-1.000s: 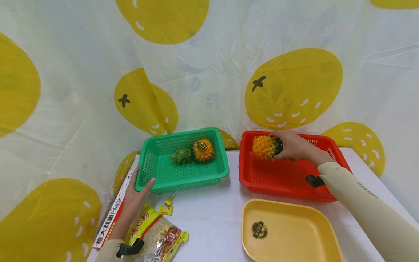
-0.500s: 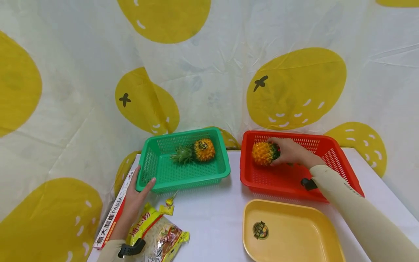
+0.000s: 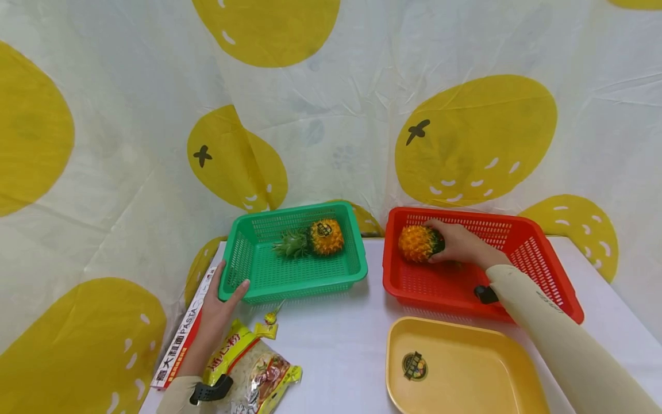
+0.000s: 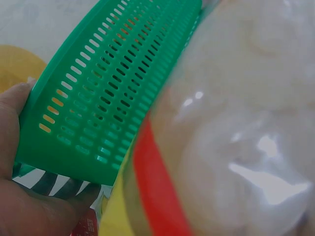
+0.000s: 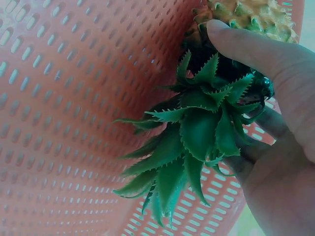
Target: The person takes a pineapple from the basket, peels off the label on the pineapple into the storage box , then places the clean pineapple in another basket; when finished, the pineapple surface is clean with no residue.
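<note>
A: Where is the right hand (image 3: 462, 244)?
B: Inside the red basket (image 3: 538, 261) at the table's back right; fingers curled round a pineapple (image 3: 416, 243).
A: The left hand (image 3: 221, 306)?
B: Fingers pinching the green basket (image 3: 289, 276)'s front-left corner.

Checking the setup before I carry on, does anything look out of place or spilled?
Nothing spilled or damaged. Only the pasta box looks odd: it juts past the table edge, partly under the snack bag.
</note>
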A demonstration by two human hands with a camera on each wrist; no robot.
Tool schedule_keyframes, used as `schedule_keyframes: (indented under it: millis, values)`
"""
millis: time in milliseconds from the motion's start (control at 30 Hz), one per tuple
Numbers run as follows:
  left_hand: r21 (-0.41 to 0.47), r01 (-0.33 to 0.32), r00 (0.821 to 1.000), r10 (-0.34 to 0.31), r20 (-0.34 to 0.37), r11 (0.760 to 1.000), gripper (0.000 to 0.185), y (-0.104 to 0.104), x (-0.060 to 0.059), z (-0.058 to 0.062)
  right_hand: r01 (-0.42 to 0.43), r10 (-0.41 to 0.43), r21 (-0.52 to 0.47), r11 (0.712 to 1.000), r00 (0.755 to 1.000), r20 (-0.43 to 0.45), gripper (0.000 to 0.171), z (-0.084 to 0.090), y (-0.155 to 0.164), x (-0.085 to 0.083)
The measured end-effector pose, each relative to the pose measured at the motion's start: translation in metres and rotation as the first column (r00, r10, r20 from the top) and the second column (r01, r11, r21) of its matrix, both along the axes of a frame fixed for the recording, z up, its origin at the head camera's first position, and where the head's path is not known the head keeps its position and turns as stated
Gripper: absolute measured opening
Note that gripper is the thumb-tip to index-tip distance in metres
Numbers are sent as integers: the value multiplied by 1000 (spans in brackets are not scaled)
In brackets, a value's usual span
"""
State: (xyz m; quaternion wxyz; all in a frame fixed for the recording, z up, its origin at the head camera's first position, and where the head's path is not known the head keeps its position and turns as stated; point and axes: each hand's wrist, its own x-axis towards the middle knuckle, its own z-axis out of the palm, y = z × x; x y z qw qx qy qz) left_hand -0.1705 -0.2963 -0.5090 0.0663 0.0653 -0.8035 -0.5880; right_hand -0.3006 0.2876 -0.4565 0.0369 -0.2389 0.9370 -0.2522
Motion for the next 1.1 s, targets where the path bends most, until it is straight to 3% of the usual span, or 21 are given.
schedule_keyframes:
  millis: [633,900,1100]
  values:
    - [15,-1,1000,1,8,1000,94,-1,-2,-4,8,-7,68,998,1000,-3,88,16,-5,7]
    - [0,-10,1000,10,6,1000,94,-1,-2,-3,-3,4,23,1000,999,-41,89,42,-21,11]
    - [-11,-6,1000,6,-2,1000,94,-1,1,-1,-33,32,-10,999,998,-49,90,61,-54,14]
